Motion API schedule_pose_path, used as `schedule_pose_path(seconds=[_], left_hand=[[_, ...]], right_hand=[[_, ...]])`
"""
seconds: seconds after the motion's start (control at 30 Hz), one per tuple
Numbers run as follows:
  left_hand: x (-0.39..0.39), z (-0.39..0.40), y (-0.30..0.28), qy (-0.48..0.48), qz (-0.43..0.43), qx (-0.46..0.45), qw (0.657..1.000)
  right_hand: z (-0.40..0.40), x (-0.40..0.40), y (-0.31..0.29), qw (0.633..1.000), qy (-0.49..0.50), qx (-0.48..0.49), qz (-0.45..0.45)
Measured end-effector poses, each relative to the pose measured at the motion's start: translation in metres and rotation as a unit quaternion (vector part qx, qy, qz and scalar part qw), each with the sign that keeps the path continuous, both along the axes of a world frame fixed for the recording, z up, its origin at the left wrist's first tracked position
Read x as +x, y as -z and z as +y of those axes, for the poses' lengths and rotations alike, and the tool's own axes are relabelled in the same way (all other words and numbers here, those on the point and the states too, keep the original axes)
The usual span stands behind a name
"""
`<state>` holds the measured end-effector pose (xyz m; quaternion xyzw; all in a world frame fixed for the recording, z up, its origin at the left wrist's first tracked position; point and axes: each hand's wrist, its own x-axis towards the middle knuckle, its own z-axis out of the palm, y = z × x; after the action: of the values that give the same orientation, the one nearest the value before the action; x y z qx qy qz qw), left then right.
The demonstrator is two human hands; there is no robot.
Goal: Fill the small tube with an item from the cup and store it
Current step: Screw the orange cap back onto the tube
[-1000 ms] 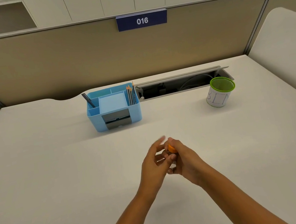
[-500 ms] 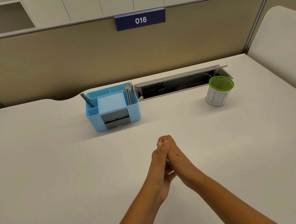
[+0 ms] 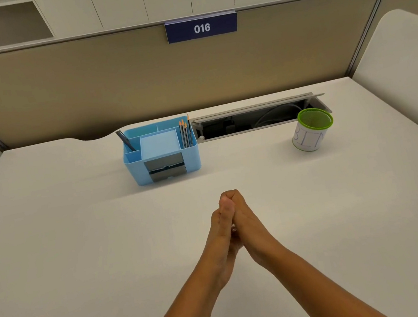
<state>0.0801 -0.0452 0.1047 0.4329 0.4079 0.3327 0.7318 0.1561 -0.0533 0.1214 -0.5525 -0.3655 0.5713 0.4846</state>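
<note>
My left hand and my right hand are pressed palm to palm above the middle of the white table, fingertips curled together at the top. The small tube is hidden between them; only a pale sliver shows in the gap between the palms. The white cup with a green mesh rim stands at the far right of the table, well away from both hands. What it holds cannot be seen.
A blue desk organiser with pencils and a pen stands at the back centre. Next to it an open cable trough runs along the rear edge. A beige partition with a "016" sign closes the back.
A second ago an orange-capped item showed at my right hand's fingertips with the left fingers spread by it. Both hands have since closed flat together over it and hide it.
</note>
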Motion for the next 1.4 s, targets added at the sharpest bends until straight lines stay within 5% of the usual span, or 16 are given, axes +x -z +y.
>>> schedule_pose_path(seconds=[0.23, 0.4, 0.6, 0.77, 0.97, 1.4], left_hand=[[-0.006, -0.004, 0.013, -0.075, 0.146, 0.125, 0.978], [-0.006, -0.003, 0.007, -0.101, 0.203, 0.177, 0.958], [0.004, 0.001, -0.007, -0.069, 0.168, 0.188, 0.965], [-0.011, 0.012, -0.012, -0.077, 0.178, 0.204, 0.96], [-0.047, 0.021, -0.014, 0.003, 0.144, 0.204, 0.968], [-0.058, 0.028, -0.012, 0.063, 0.138, 0.161, 0.975]], right_hand=[[0.004, 0.013, -0.001, 0.988, 0.064, -0.002, 0.142], [0.005, 0.013, -0.003, 0.996, 0.068, 0.06, 0.02], [0.01, 0.024, -0.005, 0.98, 0.126, 0.12, -0.092], [0.01, 0.047, -0.009, 0.953, 0.076, 0.179, -0.232], [0.003, 0.068, -0.025, 0.962, -0.093, 0.135, -0.219], [0.007, 0.064, -0.03, 0.94, -0.143, 0.127, -0.284]])
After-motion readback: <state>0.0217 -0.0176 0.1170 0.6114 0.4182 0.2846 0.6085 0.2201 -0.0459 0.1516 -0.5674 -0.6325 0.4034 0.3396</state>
